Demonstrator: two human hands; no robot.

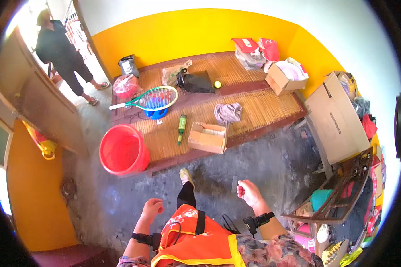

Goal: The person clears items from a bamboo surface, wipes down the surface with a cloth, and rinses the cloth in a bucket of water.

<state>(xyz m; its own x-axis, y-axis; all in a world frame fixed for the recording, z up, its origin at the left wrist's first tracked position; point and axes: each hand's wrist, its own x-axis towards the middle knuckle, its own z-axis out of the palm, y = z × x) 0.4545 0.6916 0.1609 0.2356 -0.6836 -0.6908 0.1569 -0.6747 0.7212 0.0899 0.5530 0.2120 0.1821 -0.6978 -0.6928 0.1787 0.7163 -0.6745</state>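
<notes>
Over the grey floor, my right hand is closed, with a thin grey flat piece at its fingertips. My left hand is curled into a loose fist, and nothing shows in it. Beyond my hands, a low wooden bed with a bamboo mat bears an open cardboard box, a green bottle, a crumpled grey cloth and a racket over a blue item. A red bucket is at the bed's near left corner.
A person stands by the doorway at the upper left. Black bag, tennis ball and filled box lie toward the back of the bed. A large cardboard sheet and a cluttered rack are at right.
</notes>
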